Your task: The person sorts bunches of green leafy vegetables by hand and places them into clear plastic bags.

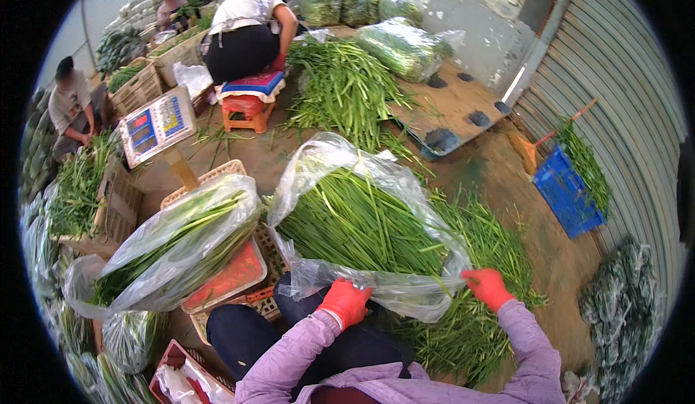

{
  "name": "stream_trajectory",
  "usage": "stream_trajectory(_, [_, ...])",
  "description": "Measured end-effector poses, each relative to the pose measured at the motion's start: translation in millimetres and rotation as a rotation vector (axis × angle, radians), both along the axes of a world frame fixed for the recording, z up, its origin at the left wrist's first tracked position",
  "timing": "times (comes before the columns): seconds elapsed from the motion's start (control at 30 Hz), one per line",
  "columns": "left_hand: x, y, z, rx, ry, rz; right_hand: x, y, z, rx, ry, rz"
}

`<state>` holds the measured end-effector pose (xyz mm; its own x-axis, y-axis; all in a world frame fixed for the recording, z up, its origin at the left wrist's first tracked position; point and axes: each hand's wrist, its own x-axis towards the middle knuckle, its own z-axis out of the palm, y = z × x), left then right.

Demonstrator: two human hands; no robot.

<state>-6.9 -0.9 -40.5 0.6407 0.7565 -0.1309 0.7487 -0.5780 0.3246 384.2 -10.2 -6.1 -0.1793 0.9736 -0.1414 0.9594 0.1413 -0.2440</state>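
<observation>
A large clear plastic bag (308, 156) lies spread out in front of me, its mouth wide around a heap of long green stalks (362, 219) that look like garlic chives. In a red glove, my left hand (346, 303) is closed on the bag's near edge, above my knees. My right hand (488, 288), also red-gloved, pinches the bag's right-hand edge. Loose greens (489, 252) are piled on the floor to the right, partly under the bag. A second clear bag (163, 259) of greens rests on a scale at my left.
The scale's display (157, 125) stands on a post behind the second bag. Beyond are a stool (248, 103), a bent-over person (246, 31) and a big heap of greens (340, 85). A blue crate (568, 190) sits by the shutter. Bagged greens (622, 317) lie lower right.
</observation>
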Motion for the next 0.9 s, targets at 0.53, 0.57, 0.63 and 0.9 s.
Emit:
stream_trajectory(0.53, [-119,122,-9,0.28,-0.005,0.998,-247,192,-18,-0.011,-0.185,-0.056])
stream_trajectory(0.57, [-119,131,-17,0.21,0.013,1.023,-251,199,-38,-0.002,-0.241,-0.107])
stream_trajectory(0.63, [-128,144,-33,0.034,-0.005,1.059,-262,209,-52,-0.002,-0.304,-0.135])
stream_trajectory(0.9, [-129,166,-45,0.111,-0.515,1.246,-247,219,-74,0.004,-0.256,-0.083])
